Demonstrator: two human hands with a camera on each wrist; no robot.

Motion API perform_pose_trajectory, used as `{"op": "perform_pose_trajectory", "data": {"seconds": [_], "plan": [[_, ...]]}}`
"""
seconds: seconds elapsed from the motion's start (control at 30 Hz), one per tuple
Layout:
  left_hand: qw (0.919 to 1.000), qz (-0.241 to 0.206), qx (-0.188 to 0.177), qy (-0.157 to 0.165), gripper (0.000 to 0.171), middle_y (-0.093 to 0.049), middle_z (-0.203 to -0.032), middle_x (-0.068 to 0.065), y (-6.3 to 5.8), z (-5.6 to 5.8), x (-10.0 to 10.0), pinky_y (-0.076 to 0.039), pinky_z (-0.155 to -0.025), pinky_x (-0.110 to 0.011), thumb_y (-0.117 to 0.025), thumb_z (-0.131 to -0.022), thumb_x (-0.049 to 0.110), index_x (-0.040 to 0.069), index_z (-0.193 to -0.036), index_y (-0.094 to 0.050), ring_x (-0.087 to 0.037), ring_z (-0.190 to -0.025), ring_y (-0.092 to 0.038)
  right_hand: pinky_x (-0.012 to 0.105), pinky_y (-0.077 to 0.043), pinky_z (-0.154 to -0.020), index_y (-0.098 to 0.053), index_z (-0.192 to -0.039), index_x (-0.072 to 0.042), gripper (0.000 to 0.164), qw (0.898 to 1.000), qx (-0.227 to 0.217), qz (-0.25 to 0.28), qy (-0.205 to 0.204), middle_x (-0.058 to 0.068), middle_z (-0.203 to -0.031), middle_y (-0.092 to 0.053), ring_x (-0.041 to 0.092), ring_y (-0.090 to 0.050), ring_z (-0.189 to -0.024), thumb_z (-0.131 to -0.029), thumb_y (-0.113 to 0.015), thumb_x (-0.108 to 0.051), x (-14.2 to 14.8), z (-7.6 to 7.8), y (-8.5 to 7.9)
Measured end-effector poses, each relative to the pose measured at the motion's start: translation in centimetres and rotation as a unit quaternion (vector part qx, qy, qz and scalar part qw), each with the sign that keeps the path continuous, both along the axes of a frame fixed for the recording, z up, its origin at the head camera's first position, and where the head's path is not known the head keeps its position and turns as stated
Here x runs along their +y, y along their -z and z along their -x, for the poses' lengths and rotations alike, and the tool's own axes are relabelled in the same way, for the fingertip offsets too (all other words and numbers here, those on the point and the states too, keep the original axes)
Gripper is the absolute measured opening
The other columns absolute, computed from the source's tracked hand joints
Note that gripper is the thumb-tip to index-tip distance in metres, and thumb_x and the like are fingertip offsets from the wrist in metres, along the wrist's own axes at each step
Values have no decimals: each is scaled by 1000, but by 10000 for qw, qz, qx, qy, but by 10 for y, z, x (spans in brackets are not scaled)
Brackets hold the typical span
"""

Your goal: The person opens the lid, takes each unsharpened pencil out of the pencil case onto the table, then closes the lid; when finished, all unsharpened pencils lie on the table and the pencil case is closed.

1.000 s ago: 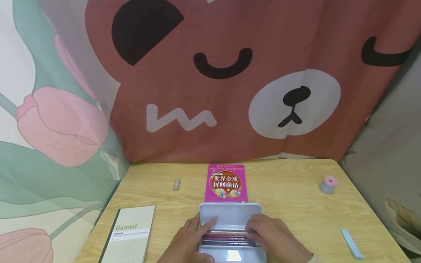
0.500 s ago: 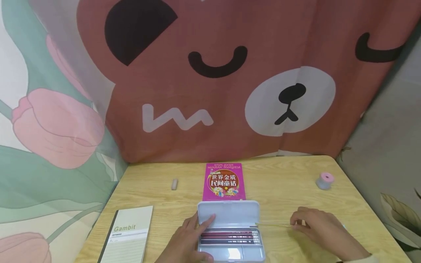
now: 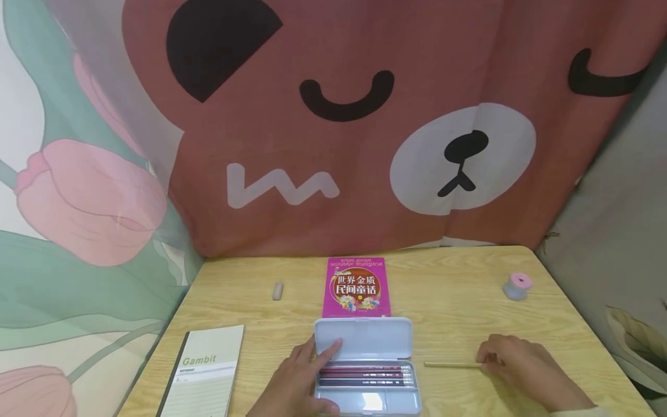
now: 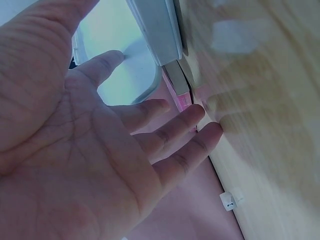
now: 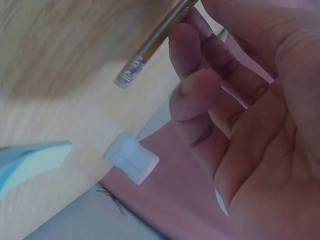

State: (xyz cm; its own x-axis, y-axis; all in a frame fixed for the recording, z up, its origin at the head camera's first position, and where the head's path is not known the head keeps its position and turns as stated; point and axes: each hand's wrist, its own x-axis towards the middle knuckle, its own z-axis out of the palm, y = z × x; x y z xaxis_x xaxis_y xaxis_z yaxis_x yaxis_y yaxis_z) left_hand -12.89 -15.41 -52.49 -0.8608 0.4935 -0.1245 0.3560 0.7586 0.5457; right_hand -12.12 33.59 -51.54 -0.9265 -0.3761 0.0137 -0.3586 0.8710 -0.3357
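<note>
A pale pencil case (image 3: 363,339) stands with its lid up near the table's front, several dark red and dark pencils (image 3: 362,375) lying in its tray. My left hand (image 3: 297,379) rests at its left side, fingers mostly extended; the index finger (image 4: 107,62) touches the inside of the lid, and the thumb lies by the tray's front corner. To the right of the case, my right hand (image 3: 526,368) pinches a gold-coloured pencil (image 3: 450,365) by one end, low over the table. In the right wrist view its metal ferrule (image 5: 131,72) sticks out past the fingers.
Behind the case lies a pink book (image 3: 356,288). A notebook (image 3: 205,370) is at the left, a small beige block (image 3: 278,291) farther back. A pink-topped spool-like thing (image 3: 518,286) stands at back right. The right wrist view shows a light blue strip (image 5: 35,160).
My right hand has taken the gold pencil out of the case and carried it right, down close to the table. My left hand has stayed at the case.
</note>
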Motion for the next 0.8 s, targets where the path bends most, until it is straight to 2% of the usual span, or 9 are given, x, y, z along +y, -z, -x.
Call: {"op": "perform_pose_trajectory", "data": {"seconds": [0.17, 0.33, 0.47, 0.53, 0.63, 0.7, 0.8], "plan": [[9999, 57, 85, -11, 115, -31, -180, -16, 0, 0, 3, -47, -117, -71, -91, -74, 67, 49, -172, -33, -40, -148, -48, 23, -53, -64, -72, -96, -36, 23, 9999, -41, -95, 29, -28, -93, -69, -11, -56, -80, -91, -90, -23, 1, 1, 4], [9998, 115, 169, -26, 116, -32, -180, -16, 0, 0, 5, -49, -116, -70, -90, -73, 67, 48, -172, -33, -39, -146, -50, 23, -53, -63, -72, -99, -35, 22, 9997, 48, -141, 184, -27, -93, -67, -10, -57, -80, -91, -91, -27, -8, 0, 0], [9999, 73, 100, -58, 115, -33, -179, -17, 0, -1, 4, -49, -117, -70, -91, -74, 66, 49, -172, -34, -39, -146, -50, 22, -50, -60, -74, -99, -34, 15, 9991, -202, -19, 373, -26, -92, -67, -9, -60, -78, -94, -88, -31, -34, 1, -8], [9999, 80, 89, -67, 115, -33, -179, -17, 0, -1, 4, -49, -117, -70, -92, -74, 66, 49, -172, -34, -39, -145, -50, 22, -49, -59, -75, -98, -33, 10, 9992, -262, 102, 292, -25, -92, -68, -8, -61, -77, -96, -86, -32, -50, 1, -11], [9999, 75, 79, -55, 115, -33, -179, -18, 0, -1, 3, -49, -117, -70, -92, -74, 65, 48, -172, -34, -39, -145, -50, 22, -52, -61, -76, -97, -33, 8, 9998, 21, 164, -55, -26, -92, -67, -8, -60, -79, -99, -83, -34, -76, -3, -14], [9999, 66, 59, -60, 114, -33, -179, -17, 0, -1, 3, -49, -116, -70, -91, -75, 65, 49, -172, -34, -39, -144, -50, 25, -57, -66, -77, -100, -31, 5, 9993, 130, 222, -254, -25, -94, -68, -8, -59, -82, -102, -80, -34, -93, -5, -14], [10000, 25, 76, -55, 115, -33, -179, -19, 1, -2, 2, -48, -116, -71, -91, -75, 65, 48, -172, -33, -40, -146, -50, 31, -64, -78, -79, -108, -30, 9, 9985, -185, 386, -350, -24, -103, -69, -7, -59, -88, -106, -75, -38, -119, -6, -13]]}}
